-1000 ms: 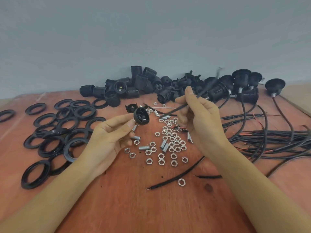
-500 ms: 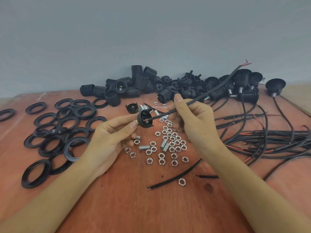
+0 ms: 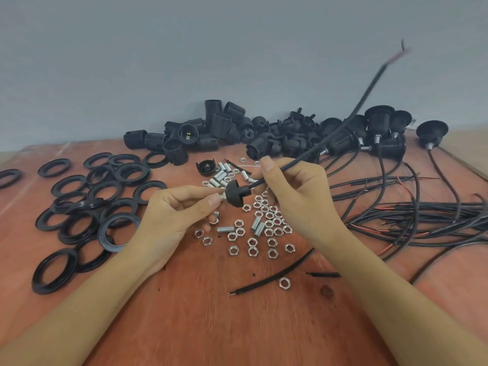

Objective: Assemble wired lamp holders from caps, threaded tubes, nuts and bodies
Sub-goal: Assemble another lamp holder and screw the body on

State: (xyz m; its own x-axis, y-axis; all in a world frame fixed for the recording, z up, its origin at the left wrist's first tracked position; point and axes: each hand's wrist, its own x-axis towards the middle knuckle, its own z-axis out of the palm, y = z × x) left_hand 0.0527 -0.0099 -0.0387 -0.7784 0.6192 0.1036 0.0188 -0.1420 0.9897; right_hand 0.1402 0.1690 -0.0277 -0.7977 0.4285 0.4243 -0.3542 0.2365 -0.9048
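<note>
**A:** so where's the cap (image 3: 235, 194) in your shot?

**B:** it's up off the table (image 3: 211, 326), between your two hands and right over the scatter of nuts (image 3: 269, 223). The black cable (image 3: 330, 136) runs into its domed side. Your right hand (image 3: 293, 191) has thumb and fingers curled round that cable just behind the cap. The cable's far end sticks up toward the wall, blurry, with a bit of red showing

**A:** and the left?

**B:** your left hand (image 3: 179, 210) pinches a small silver piece (image 3: 223, 196) between thumb and forefinger, right at the cap's open side. Tube or nut, can't tell. Loose tubes (image 3: 220, 177) lie just beyond it and rings (image 3: 116, 204) spread out to your left. Bodies (image 3: 219, 128) are piled at the back, with wired holders (image 3: 380, 122) to your right. One body has a pale mark inside, too small to read
</note>
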